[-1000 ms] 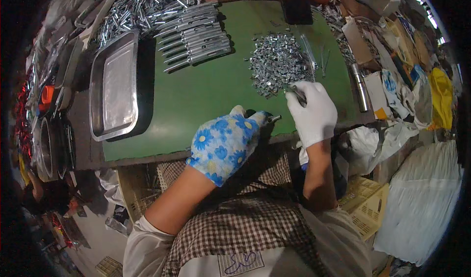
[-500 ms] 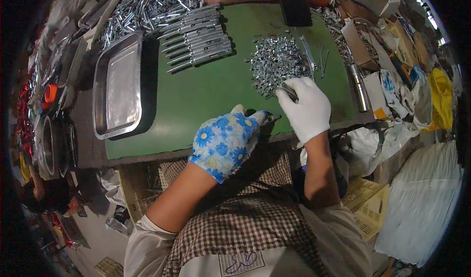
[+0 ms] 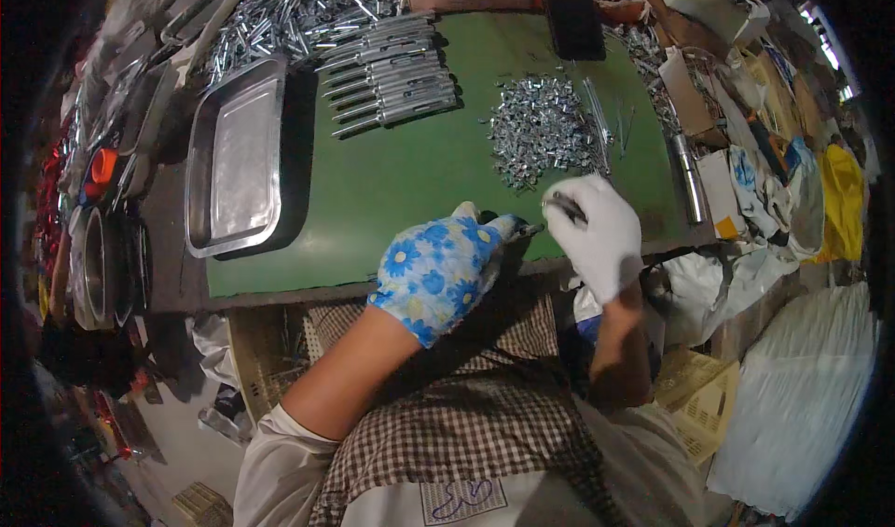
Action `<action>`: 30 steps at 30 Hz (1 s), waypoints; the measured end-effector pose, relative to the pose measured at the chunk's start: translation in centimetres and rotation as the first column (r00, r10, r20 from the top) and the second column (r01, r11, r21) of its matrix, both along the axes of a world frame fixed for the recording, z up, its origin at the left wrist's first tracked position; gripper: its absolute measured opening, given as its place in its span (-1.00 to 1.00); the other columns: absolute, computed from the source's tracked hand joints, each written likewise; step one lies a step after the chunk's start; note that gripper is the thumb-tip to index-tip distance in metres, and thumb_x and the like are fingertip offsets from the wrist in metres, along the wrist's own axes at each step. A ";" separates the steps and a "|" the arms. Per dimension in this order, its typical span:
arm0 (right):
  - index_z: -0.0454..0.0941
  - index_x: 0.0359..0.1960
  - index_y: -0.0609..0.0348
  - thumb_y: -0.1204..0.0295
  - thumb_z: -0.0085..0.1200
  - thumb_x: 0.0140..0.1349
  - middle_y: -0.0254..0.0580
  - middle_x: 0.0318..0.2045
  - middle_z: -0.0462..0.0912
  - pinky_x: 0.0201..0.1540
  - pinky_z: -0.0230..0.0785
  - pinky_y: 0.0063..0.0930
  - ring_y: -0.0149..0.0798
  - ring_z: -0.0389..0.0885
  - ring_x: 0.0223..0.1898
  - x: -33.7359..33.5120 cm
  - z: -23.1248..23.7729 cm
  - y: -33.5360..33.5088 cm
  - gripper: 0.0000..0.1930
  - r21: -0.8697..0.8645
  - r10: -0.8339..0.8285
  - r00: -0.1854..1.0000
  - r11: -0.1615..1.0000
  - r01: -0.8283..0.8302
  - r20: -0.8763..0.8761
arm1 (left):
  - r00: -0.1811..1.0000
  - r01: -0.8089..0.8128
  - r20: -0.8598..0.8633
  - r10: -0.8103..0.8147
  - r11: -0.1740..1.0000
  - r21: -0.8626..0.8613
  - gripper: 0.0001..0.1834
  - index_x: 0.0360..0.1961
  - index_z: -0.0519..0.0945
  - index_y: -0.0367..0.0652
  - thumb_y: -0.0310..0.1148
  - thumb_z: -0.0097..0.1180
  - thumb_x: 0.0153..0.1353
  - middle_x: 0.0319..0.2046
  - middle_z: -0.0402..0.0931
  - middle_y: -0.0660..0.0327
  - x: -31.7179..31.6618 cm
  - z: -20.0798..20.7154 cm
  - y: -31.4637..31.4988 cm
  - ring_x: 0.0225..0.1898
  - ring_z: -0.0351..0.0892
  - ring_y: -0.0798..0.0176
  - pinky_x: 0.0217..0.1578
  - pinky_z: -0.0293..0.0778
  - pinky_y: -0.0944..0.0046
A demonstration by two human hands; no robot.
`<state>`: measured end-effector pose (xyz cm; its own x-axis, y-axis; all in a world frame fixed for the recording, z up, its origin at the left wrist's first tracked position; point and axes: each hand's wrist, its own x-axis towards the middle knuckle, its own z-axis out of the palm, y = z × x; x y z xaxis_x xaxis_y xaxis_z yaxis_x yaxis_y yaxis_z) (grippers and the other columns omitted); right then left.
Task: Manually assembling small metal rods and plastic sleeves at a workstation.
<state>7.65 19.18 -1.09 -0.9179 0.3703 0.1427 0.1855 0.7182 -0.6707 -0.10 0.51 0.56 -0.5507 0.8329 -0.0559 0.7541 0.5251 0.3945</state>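
Clamping a metal rod (image 3: 530,230) in the flower-gloved left hand (image 3: 438,270), pinching a dark metal piece (image 3: 568,208) in the white-gloved right hand (image 3: 598,236) (near a heap of metal fittings (image 3: 541,131)).

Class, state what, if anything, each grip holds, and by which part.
Left grip: metal piece, one end protruding, held part hidden. Right grip: dark grey object; held part unclear.

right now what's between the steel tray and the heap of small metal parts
In the head view, a row of metal rods lies between the tray and the heap, on the green mat.
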 end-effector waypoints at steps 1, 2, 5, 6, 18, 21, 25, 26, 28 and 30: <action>0.60 -0.26 0.04 0.37 0.13 0.12 -0.14 -0.34 0.59 -0.26 0.44 -0.28 -0.06 0.60 -0.32 0.4 0.3 -0.2 -0.85 0.001 0.006 1.000 1.000 -0.006 -0.007 | 1.000 0.001 -0.025 0.000 0.999 0.045 -0.69 -0.06 0.53 0.01 -0.31 0.11 0.14 -0.30 0.48 0.04 0.0 -0.1 -0.1 -0.37 0.59 -0.02 -0.38 0.52 0.04; 0.60 -0.27 0.04 0.39 0.14 0.11 -0.14 -0.34 0.59 -0.25 0.44 -0.31 -0.07 0.61 -0.32 0.8 0.6 -0.5 -0.86 -0.050 0.033 0.999 0.998 -0.033 0.011 | 0.999 0.003 -0.052 0.002 0.996 0.089 -0.74 -0.10 0.54 -0.01 -0.33 0.07 0.15 -0.32 0.49 0.02 0.0 -0.1 -0.1 -0.38 0.61 0.00 -0.40 0.52 0.03; 0.60 -0.29 0.05 0.41 0.16 0.09 -0.14 -0.34 0.59 -0.25 0.44 -0.32 -0.07 0.61 -0.32 1.0 0.5 -1.3 -0.86 -0.079 0.104 0.994 0.991 -0.105 -0.010 | 0.999 -0.008 -0.038 0.012 0.995 0.103 -0.81 -0.17 0.53 -0.02 -0.31 0.03 0.17 -0.34 0.49 0.02 -0.2 0.1 -0.2 -0.40 0.61 -0.02 -0.42 0.52 0.02; 0.60 -0.30 0.06 0.41 0.17 0.08 -0.14 -0.34 0.59 -0.26 0.45 -0.32 -0.07 0.61 -0.32 1.0 0.5 -1.6 -0.86 -0.053 0.133 0.991 0.990 -0.134 -0.032 | 0.997 -0.031 -0.070 0.039 0.994 0.102 -0.81 -0.17 0.53 -0.02 -0.31 0.03 0.17 -0.34 0.49 0.02 0.1 0.3 -0.3 -0.40 0.61 -0.02 -0.42 0.52 0.02; 0.42 -0.56 0.18 0.42 0.10 0.09 -0.15 -0.60 0.41 -0.52 0.28 -0.35 -0.15 0.41 -0.60 1.3 -3.6 -1.0 -0.84 0.271 0.181 0.963 0.955 -0.123 -0.201 | 1.000 0.005 0.009 -0.006 0.995 0.099 -0.69 -0.02 0.51 -0.05 -0.29 -0.06 0.23 -0.25 0.48 -0.02 0.8 -1.7 0.0 -0.34 0.63 -0.03 -0.41 0.54 0.05; 0.46 -0.44 0.17 0.38 0.12 0.14 -0.18 -0.56 0.44 -0.47 0.29 -0.37 -0.20 0.43 -0.57 1.4 -3.7 -0.1 -0.85 0.225 0.194 0.972 0.961 -0.161 -0.134 | 0.999 0.029 0.020 -0.030 0.998 0.063 -0.67 0.03 0.50 -0.02 -0.33 -0.12 0.26 -0.23 0.46 -0.01 0.7 -3.1 0.4 -0.32 0.63 -0.04 -0.38 0.55 0.07; 0.53 -0.34 0.19 0.32 0.22 0.10 -0.07 -0.43 0.55 -0.24 0.36 -0.25 -0.05 0.53 -0.38 1.3 -2.2 -0.5 -0.78 0.098 0.110 0.991 0.988 -0.117 0.073 | 0.996 0.079 0.032 -0.081 0.994 0.071 -0.61 0.13 0.46 0.03 -0.36 -0.16 0.28 -0.20 0.45 -0.04 0.2 -3.2 0.4 -0.32 0.62 -0.06 -0.38 0.55 0.08; 0.53 -0.33 0.19 0.32 0.21 0.11 -0.08 -0.41 0.56 -0.24 0.37 -0.27 -0.06 0.53 -0.38 1.3 -2.1 -0.5 -0.78 0.107 0.089 0.994 0.990 -0.096 0.062 | 0.997 0.071 0.023 -0.073 0.994 0.078 -0.61 0.13 0.46 0.03 -0.36 -0.16 0.28 -0.20 0.45 -0.04 0.1 -3.1 0.5 -0.32 0.62 -0.06 -0.38 0.55 0.08; 0.54 -0.30 0.20 0.32 0.21 0.12 -0.09 -0.38 0.57 -0.20 0.38 -0.27 -0.07 0.54 -0.33 1.5 -1.4 -0.8 -0.77 0.125 0.102 0.995 0.987 -0.104 0.024 | 0.994 0.094 0.051 -0.094 0.996 -0.004 -0.62 0.11 0.45 0.02 -0.35 -0.16 0.28 -0.17 0.45 -0.03 0.2 -2.5 0.8 -0.32 0.62 -0.07 -0.37 0.55 0.08; 0.53 -0.26 0.24 0.28 0.17 0.16 -0.13 -0.34 0.57 -0.13 0.38 -0.28 -0.08 0.55 -0.26 1.4 -0.4 -1.0 -0.73 -0.065 0.069 0.997 0.995 -0.070 -0.025 | 0.995 0.087 0.046 -0.087 0.996 0.008 -0.65 0.10 0.46 0.01 -0.33 -0.18 0.31 -0.20 0.47 -0.04 0.1 -1.8 0.6 -0.32 0.62 -0.07 -0.36 0.55 0.05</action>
